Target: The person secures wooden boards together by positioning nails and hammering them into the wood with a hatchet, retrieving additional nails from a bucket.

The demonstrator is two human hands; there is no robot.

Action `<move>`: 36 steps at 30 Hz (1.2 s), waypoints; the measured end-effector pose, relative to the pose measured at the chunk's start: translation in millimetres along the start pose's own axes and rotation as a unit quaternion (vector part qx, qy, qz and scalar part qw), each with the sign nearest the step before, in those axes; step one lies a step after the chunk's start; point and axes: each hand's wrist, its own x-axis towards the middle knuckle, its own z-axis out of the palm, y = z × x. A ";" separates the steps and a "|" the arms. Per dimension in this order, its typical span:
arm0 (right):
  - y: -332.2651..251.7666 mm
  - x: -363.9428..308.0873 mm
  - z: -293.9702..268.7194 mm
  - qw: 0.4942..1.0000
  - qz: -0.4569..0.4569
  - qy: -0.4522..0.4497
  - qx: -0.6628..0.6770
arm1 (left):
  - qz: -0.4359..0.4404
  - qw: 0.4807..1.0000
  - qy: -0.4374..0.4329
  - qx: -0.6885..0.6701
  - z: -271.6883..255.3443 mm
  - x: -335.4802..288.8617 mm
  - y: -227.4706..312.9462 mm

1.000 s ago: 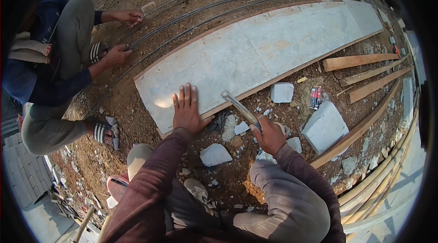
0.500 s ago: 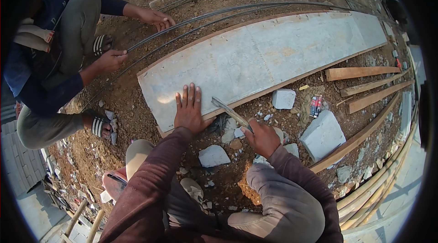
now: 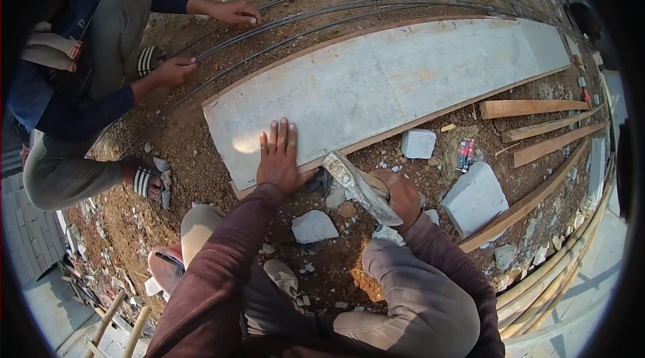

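A long grey-faced board (image 3: 336,89) with wooden edges lies slanting across the ground before me. My left hand (image 3: 279,160) rests flat on its near left end, fingers spread and the thumb along the edge. In my right hand (image 3: 400,197) is a hammer (image 3: 361,189), gripped by its handle. Its worn, pale metal head is lifted off the board, just right of my left hand and close to the camera. The hammer head hides part of the board's near edge. Small nail-like marks run along the board's borders.
At the left a squatting co-worker's hand (image 3: 176,70) holds thin dark rods (image 3: 295,21) running behind the board. White blocks (image 3: 476,200) and rubble lie near my knees. Wooden strips (image 3: 534,108) and bamboo poles (image 3: 557,284) lie at the right.
My right hand has lifted the hammer from the board's edge, its head turning up toward the camera. My left hand stays put. The co-worker's hands have shifted slightly up and right.
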 end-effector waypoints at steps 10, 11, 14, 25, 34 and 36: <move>28.5 -17.7 10.1 0.978 0.151 -0.126 -0.074 | -0.004 1.000 -0.002 -0.017 -5.6 2.8 4.4; 29.6 -19.4 7.2 0.995 0.057 -0.068 -0.045 | -0.003 1.000 -0.002 -0.017 -6.4 3.7 5.6; 48.6 -33.8 6.0 0.996 -0.032 -0.065 -0.049 | 0.008 1.000 -0.004 -0.026 -6.0 8.0 18.5; 42.3 -30.8 17.5 0.901 0.245 -0.305 -0.188 | 0.009 0.999 -0.005 -0.034 -3.7 8.1 16.4; 0.1 7.3 -0.8 0.992 -0.050 -0.116 -0.027 | -0.005 1.000 -0.014 -0.025 -7.8 6.5 13.7; 11.9 -4.1 1.9 0.985 -0.085 -0.144 -0.051 | 0.007 0.999 -0.007 -0.038 -1.8 5.9 14.9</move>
